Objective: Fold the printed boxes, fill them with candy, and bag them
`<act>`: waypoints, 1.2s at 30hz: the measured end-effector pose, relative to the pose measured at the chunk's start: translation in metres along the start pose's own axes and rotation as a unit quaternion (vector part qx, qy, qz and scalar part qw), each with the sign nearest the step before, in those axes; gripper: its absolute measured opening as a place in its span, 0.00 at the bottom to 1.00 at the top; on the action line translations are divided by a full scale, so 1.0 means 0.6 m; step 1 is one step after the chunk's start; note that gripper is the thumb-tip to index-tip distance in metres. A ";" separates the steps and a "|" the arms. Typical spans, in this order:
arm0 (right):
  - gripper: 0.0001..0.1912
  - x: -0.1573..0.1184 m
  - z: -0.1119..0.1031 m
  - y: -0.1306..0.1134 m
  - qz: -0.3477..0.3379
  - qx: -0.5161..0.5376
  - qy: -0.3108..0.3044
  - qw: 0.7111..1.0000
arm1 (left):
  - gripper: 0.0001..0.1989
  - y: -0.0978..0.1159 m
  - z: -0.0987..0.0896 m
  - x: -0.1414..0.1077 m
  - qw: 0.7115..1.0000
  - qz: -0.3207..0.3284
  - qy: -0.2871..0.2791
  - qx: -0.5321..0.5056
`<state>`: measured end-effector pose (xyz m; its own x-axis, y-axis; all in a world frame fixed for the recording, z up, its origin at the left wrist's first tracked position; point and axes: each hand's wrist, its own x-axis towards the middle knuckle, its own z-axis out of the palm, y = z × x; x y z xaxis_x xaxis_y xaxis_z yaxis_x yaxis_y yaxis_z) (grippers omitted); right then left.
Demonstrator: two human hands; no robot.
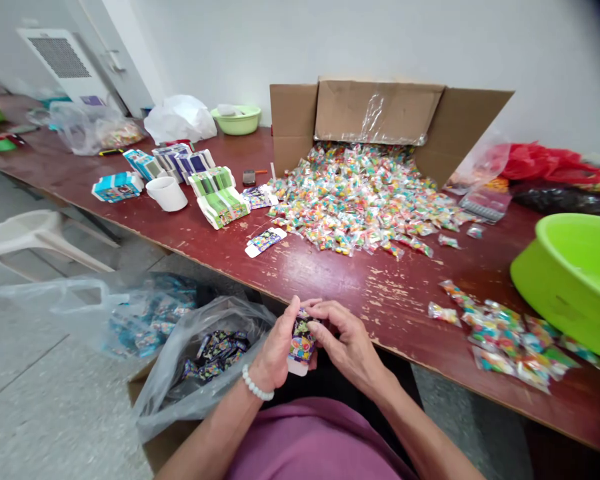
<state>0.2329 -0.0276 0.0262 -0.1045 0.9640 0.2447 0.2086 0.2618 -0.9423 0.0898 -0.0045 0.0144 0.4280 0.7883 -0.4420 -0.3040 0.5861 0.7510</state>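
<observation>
A small dark printed candy box with a white flap at its lower end is between my hands, just off the table's front edge. My left hand is closed around its left side, a pale bead bracelet on the wrist. My right hand grips the upper right of the box, thumb on its face. Whether candy is inside the box cannot be seen. Beyond my hands, a flat printed box lies on the table. Behind it a heap of wrapped candies spills from a cardboard carton.
Left of my knees stands a plastic-lined carton holding dark filled boxes. Stacks of flat boxes and a white mug stand on the table's left. At right are loose candies and a green basin.
</observation>
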 end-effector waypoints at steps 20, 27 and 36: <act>0.12 0.270 -0.136 0.187 0.093 -0.320 0.178 0.926 | 0.25 -0.033 -0.164 -0.023 0.969 -0.094 -0.069 0.219; 0.19 0.201 -0.155 0.165 0.139 -0.153 0.230 0.951 | 0.22 -0.004 -0.220 0.004 0.900 -0.181 -0.222 0.328; 0.22 0.090 -0.101 0.045 0.257 0.206 0.077 0.941 | 0.18 0.055 -0.071 0.004 0.988 -0.021 -0.071 0.134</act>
<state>0.2920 0.0347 0.0280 0.0557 0.9620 -0.2673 -0.2046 -0.2510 -0.9461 0.0444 0.0246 0.0170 0.5570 0.7188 -0.4161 -0.0545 0.5315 0.8453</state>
